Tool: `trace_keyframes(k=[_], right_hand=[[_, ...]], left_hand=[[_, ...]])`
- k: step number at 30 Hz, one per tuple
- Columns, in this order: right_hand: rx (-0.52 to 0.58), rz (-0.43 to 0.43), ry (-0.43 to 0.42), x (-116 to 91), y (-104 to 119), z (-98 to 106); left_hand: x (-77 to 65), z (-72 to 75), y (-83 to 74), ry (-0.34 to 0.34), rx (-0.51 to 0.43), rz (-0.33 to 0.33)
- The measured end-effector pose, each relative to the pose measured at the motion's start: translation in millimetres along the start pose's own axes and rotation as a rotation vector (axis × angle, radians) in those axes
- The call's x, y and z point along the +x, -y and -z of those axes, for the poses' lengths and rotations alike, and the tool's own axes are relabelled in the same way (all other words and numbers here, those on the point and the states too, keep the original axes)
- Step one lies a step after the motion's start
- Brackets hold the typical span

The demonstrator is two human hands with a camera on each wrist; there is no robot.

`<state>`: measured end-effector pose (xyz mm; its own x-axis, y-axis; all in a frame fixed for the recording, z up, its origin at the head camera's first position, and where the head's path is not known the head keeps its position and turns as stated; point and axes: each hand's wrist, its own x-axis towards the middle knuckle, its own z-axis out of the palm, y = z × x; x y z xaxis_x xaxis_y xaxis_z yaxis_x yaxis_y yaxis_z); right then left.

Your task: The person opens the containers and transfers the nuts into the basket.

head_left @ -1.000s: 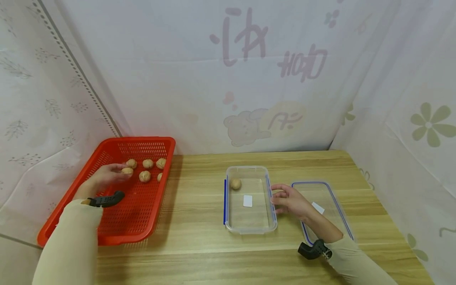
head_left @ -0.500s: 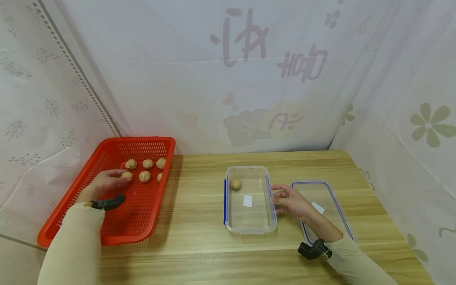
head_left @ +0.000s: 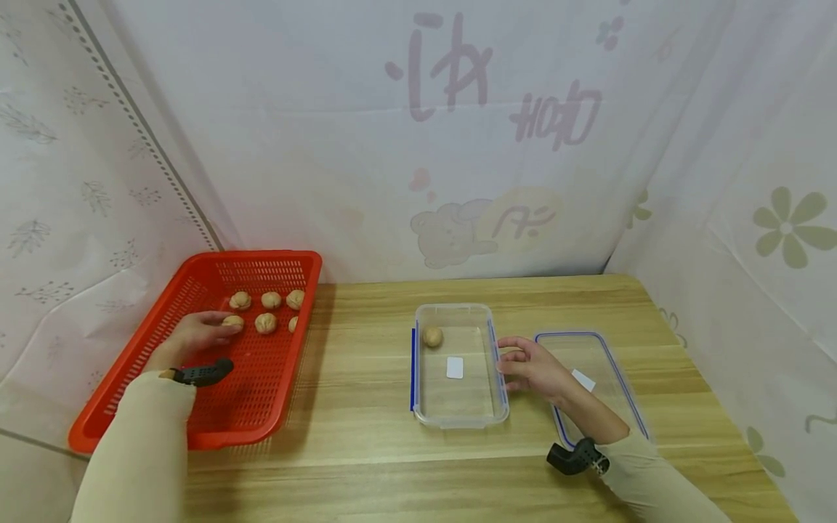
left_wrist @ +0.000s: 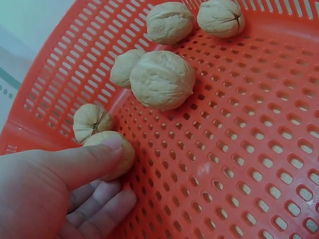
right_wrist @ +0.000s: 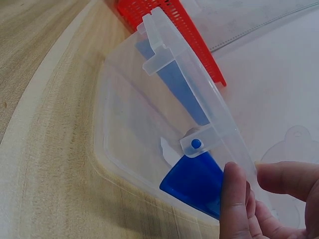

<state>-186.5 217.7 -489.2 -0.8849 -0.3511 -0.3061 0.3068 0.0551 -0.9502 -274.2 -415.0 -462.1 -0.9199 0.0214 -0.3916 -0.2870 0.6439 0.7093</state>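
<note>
Inside the red plastic basket [head_left: 251, 407], my left hand [head_left: 196, 335] pinches a walnut [left_wrist: 124, 157], thumb on top and fingers curled along its far side. Several other walnuts [left_wrist: 163, 80] lie beyond it on the basket floor. My right hand [head_left: 536, 372] holds the right side of a clear plastic container [head_left: 467, 407], with fingers and thumb about its rim in the right wrist view. A blue latch [right_wrist: 194, 181] hangs from that wall beside the fingers. One walnut [head_left: 432, 336] sits in the container's far left corner, near a white label [head_left: 454, 367].
A clear lid with a blue seal [head_left: 604, 356] lies on the wooden table [head_left: 366, 465] to the right, partly under my right forearm. Patterned white curtains [head_left: 314, 145] rise behind and at both sides. The basket's raised rim [head_left: 307, 319] stands left of the container.
My left hand has lowered slightly with its fingers around the walnut, then stayed nearly still over the last half second. The right hand and the container have not moved.
</note>
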Motion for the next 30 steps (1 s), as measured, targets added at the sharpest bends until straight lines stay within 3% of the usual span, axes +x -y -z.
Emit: trace_keyframes(k=[30], right_hand=[[-0.012,0.003,-0.009,-0.2,-0.1,-0.5]], left_hand=[[-4.0,-3.5,-10.3,-0.042,0.054,-0.007]])
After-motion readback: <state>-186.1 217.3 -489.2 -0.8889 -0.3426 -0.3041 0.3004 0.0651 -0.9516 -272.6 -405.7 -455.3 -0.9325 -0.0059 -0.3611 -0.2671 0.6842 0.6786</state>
